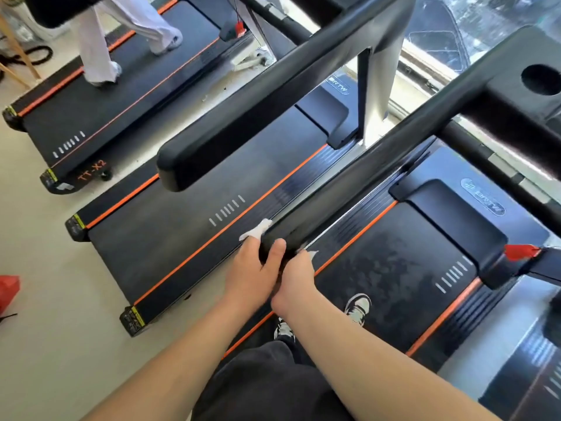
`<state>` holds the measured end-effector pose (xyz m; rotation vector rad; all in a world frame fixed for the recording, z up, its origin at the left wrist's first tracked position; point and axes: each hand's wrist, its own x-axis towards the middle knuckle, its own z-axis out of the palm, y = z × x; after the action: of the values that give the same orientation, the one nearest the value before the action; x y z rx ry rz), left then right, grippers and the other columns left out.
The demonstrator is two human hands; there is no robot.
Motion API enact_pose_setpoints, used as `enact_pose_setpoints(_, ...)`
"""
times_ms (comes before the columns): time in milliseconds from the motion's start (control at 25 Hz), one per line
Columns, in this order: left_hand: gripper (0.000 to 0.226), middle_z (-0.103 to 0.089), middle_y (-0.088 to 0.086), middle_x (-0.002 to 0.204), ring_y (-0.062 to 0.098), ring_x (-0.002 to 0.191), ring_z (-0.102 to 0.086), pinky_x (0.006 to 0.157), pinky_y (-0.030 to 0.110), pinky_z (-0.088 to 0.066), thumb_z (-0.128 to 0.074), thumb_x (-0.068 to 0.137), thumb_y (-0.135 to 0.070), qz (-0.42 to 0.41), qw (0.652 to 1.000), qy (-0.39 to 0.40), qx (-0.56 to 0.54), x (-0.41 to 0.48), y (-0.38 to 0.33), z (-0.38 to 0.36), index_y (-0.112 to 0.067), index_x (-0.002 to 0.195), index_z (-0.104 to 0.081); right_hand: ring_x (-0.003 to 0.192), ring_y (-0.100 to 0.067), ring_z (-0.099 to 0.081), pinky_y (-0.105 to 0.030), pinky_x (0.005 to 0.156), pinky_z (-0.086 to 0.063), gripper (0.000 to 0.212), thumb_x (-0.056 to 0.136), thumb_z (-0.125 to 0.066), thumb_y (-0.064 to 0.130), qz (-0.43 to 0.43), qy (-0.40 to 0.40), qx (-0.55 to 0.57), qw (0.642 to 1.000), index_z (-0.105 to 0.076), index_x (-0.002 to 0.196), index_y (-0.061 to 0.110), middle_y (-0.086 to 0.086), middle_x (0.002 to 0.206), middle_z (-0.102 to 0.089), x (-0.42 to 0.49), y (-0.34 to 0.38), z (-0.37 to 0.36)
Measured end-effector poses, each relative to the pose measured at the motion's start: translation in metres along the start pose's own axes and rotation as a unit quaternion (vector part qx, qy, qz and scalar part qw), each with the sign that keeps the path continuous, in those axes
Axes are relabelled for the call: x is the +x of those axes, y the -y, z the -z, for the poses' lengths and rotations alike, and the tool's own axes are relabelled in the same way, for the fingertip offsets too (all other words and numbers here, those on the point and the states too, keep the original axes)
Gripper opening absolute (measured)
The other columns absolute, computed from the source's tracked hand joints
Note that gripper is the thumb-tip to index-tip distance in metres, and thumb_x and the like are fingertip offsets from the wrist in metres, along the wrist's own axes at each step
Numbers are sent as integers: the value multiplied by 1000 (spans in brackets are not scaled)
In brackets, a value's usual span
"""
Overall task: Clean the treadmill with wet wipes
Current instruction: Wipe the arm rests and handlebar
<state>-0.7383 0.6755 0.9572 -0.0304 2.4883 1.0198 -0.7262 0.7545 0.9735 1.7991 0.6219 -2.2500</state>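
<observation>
The treadmill (394, 268) being cleaned is seen underfoot, its belt running away to the upper right. Its left handrail (379, 165) is laid along the same axis, from a blunt near end at the hands up to the console (516, 110). That near end is gripped by both hands. The left hand (252, 268) is wrapped round it from the left, thumb on top. The right hand (296, 278) is curled round it from the right, fingertips hidden beneath. The wet wipe (255, 232) is trapped against the rail, white corners showing on both sides. The rail's remaining length is judged to lie ahead and unobstructed, with open room kept from the neighbouring treadmill (182, 238).
</observation>
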Motion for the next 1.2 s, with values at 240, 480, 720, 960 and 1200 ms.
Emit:
enact_pose_setpoints(240,37,-59,2,135,24,132,-49,115,45,-36,-43,106,-35,-9,991,0,-136,-2,-18,-6,-13,131,-60,98,-30,-73,-42,92,-57,43,96,-39,27,59,11,41,997,-75,111,11,-10,106,-78,-26,45,-12)
enact_pose_setpoints(480,30,-58,3,106,32,107,-59,76,38,-37,-41,106,-43,-140,974,46,171,23,-52,4,-18,103,-56,71,-17,-58,-28,59,-44,29,102,-38,32,158,-20,-5,987,-61,90,18,1,80,-63,-53,82,-4)
enact_pose_setpoints(720,45,-65,8,83,37,89,-61,74,43,-46,-38,108,-42,-33,998,-39,41,2,-19,7,-13,78,-53,100,-18,-69,-33,90,-55,30,104,-44,34,86,16,-9,996,-68,109,19,2,106,-74,-21,13,7)
enact_pose_setpoints(960,35,-68,0,119,22,111,-62,106,47,-49,-43,102,-39,163,939,-72,-295,-13,-9,-2,-22,112,-72,100,-32,-68,-45,90,-57,32,96,-44,25,45,-1,-9,999,-67,117,17,-10,115,-72,-27,19,-3)
enact_pose_setpoints(1200,39,-67,12,124,35,123,-56,109,53,-43,-38,106,-33,-75,996,-7,-51,-9,-39,-10,-8,102,-68,76,-25,-65,-33,64,-55,26,101,-40,30,144,26,23,989,-57,109,13,-11,100,-69,-65,66,-16)
